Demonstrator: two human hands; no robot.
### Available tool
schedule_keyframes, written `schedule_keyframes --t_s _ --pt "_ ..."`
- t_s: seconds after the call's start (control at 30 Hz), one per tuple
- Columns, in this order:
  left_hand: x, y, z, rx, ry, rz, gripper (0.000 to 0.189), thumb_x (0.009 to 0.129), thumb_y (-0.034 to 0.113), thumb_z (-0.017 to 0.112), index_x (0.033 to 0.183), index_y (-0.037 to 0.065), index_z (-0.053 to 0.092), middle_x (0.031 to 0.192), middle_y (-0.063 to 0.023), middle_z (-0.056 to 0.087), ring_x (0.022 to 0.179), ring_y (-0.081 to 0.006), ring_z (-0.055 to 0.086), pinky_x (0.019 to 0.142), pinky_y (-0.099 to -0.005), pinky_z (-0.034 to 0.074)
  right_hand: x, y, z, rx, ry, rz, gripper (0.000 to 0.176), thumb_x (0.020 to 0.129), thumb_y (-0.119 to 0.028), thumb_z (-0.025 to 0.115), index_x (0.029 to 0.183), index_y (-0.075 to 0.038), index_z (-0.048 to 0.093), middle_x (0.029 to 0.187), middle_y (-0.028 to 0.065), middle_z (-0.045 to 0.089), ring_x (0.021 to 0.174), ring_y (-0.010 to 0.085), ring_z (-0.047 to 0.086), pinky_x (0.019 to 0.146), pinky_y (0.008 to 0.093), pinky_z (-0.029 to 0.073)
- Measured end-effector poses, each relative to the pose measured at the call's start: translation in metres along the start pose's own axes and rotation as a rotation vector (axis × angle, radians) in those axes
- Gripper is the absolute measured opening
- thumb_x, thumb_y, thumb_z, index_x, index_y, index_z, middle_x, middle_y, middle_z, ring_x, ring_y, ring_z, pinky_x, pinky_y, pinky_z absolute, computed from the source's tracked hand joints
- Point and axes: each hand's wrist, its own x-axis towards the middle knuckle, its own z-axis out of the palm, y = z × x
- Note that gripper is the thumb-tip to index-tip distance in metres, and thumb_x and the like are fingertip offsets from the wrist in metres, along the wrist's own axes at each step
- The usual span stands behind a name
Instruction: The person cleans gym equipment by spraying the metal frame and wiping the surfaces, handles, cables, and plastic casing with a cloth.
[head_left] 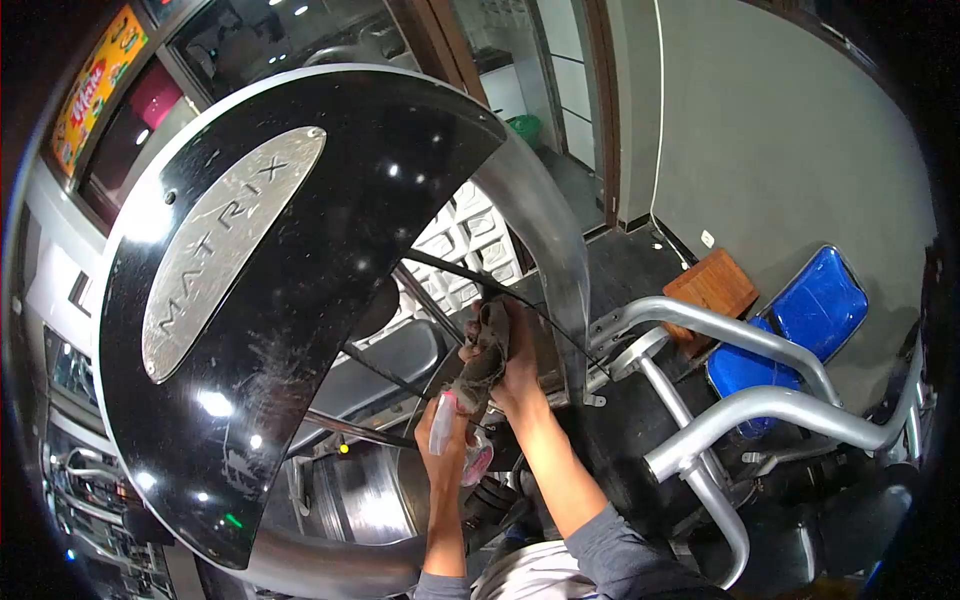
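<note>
My right hand (518,368) grips a dark grey cloth (487,352) and presses it against the metal parts behind the black Matrix shroud (300,290) of a gym machine. My left hand (443,432) is just below, closed around a small pink spray bottle (474,462) with a white top. A thin black cable (480,280) runs across just above the cloth. Both forearms reach up from the bottom of the view.
Curved silver tube arms (760,400) of the machine sweep across to the right. A blue padded seat (800,320) and a wooden block (712,285) stand by the grey wall. Stacked white weight plates (460,240) show behind the shroud.
</note>
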Motion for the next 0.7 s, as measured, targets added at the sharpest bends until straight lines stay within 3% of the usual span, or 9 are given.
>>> schedule_keyframes --t_s 0.17,0.23,0.3,0.37,0.43,0.5,0.57,0.63,0.7 --pt "-0.006 0.005 -0.005 0.014 -0.001 -0.002 0.011 0.093 0.011 0.06 0.089 0.001 0.062 0.076 -0.0043 0.065 0.053 -0.0069 0.053 0.048 -0.0229 0.045 -0.005 -0.011 -0.024 0.082 -0.02 0.092 0.03 0.099 -0.034 0.05 0.109 -0.007 0.06 0.092 0.0022 0.062 0.073 0.0119 0.056 0.051 0.028 0.045" --pt "-0.007 0.007 -0.007 -0.022 0.024 -0.035 0.011 0.093 0.011 0.061 0.089 0.001 0.061 0.079 -0.0049 0.067 0.054 -0.0066 0.054 0.048 -0.0224 0.045 -0.006 -0.013 -0.039 0.27 -0.129 0.098 0.031 0.1 -0.034 0.049 0.114 -0.009 0.062 0.112 0.0065 0.065 0.077 0.0172 0.058 0.054 0.0279 0.045" --pt "-0.007 0.008 -0.012 -0.019 0.019 -0.029 0.011 0.093 0.011 0.061 0.089 0.001 0.061 0.082 -0.0055 0.068 0.054 -0.0062 0.054 0.048 -0.0221 0.045 -0.008 -0.006 -0.035 0.281 -0.187 0.088 0.031 0.1 -0.032 0.048 0.118 -0.01 0.059 0.111 0.0064 0.065 0.081 0.0168 0.058 0.055 0.0285 0.045" --pt "-0.008 0.011 -0.013 -0.014 0.015 0.006 0.011 0.094 0.011 0.061 0.09 0.001 0.061 0.082 -0.0051 0.068 0.055 -0.0063 0.054 0.048 -0.0221 0.045 -0.005 -0.006 -0.002 0.124 -0.378 0.186 0.03 0.101 -0.031 0.048 0.12 -0.01 0.058 0.111 0.006 0.064 0.084 0.0161 0.057 0.055 0.0286 0.045" --pt "-0.006 0.002 -0.019 -0.003 0.012 0.018 0.008 0.092 0.01 0.061 0.091 0.002 0.061 0.081 -0.0045 0.067 0.056 -0.0065 0.055 0.048 -0.0224 0.045 -0.01 0.005 0.047 -0.028 -0.143 0.19 0.032 0.099 -0.036 0.054 0.114 -0.009 0.056 0.096 0.0039 0.063 0.074 0.0125 0.059 0.053 0.027 0.047" --pt "-0.002 0.002 -0.019 0.019 -0.002 0.106 0.006 0.09 0.008 0.062 0.092 0.002 0.061 0.077 -0.0033 0.065 0.056 -0.0069 0.055 0.048 -0.023 0.044 -0.013 0.008 0.074 -0.146 -0.283 0.223 0.03 0.099 -0.035 0.054 0.121 -0.013 0.054 0.105 0.005 0.064 0.076 0.0127 0.06 0.052 0.0287 0.048" --pt "-0.002 0.015 -0.014 0.021 0.031 0.059 0.008 0.089 0.007 0.063 0.093 0.001 0.061 0.073 -0.0024 0.061 0.055 -0.0074 0.055 0.049 -0.0238 0.045 -0.008 0.006 0.067 -0.085 -0.252 0.257 0.03 0.103 -0.033 0.046 0.122 -0.012 0.055 0.108 0.0041 0.065 0.081 0.0142 0.057 0.054 0.0271 0.044" --pt "0.002 0.011 -0.017 0.012 0.041 0.069 0.009 0.09 0.006 0.063 0.095 -0.001 0.061 0.073 -0.0024 0.06 0.054 -0.0077 0.055 0.049 -0.0243 0.045 0.002 0.007 0.033 0.052 -0.353 0.325 0.03 0.103 -0.033 0.046 0.121 -0.011 0.056 0.107 0.0041 0.066 0.082 0.0149 0.057 0.054 0.0256 0.043" --pt "0.004 0.021 -0.014 0.034 0.056 0.051 0.009 0.09 0.006 0.062 0.095 -0.001 0.061 0.073 -0.0025 0.06 0.054 -0.0077 0.055 0.049 -0.0243 0.045 -0.011 -0.003 0.011 0.067 -0.317 0.261 0.032 0.103 -0.033 0.047 0.12 -0.008 0.057 0.105 0.0029 0.066 0.084 0.0157 0.056 0.053 0.0252 0.043"
